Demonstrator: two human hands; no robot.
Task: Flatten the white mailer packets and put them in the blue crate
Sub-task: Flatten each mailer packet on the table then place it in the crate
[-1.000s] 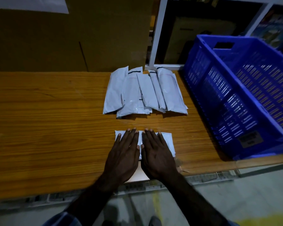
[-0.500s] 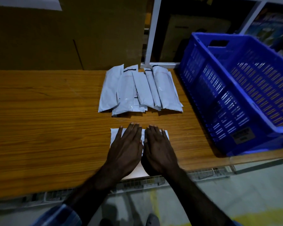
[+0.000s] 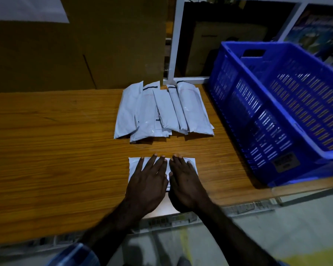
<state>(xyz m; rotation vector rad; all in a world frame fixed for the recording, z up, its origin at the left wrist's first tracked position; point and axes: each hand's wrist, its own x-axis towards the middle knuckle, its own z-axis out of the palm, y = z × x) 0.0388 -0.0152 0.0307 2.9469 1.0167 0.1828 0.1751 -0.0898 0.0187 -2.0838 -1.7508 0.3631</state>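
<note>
Still, little differs from half a second ago: my left hand [image 3: 148,181] and right hand [image 3: 185,181] remain flat, palms down and fingers extended, side by side on the one white mailer packet [image 3: 135,166] near the table's front edge. Neither grips anything; both press. My fingers sit slightly closer together than a second ago, and the packet's bare right margin looks narrower.

The surface is a wood-grain laminate table [image 3: 56,150], orange-brown with long horizontal streaks. Behind it stands a large brown cardboard panel [image 3: 85,54] with a pale sheet [image 3: 27,8] at its upper left, and a white-framed shelf opening [image 3: 173,45], dark inside. Lighting is dim throughout (fine detail is unreliable).

The pile of remaining packets [image 3: 161,110] lies farther back, well apart from my hands: glossy white plastic, long and narrow, overlapping like a fan, several with a dark strip at the far end. They look puffed rather than flat.

The blue crate [image 3: 277,116] sits on the table's right end, near the pile, its near corner overhanging the front edge. It is rigid moulded plastic with slotted walls, a handle cut-out, and a label on its near side. I see no packet inside it.
</note>
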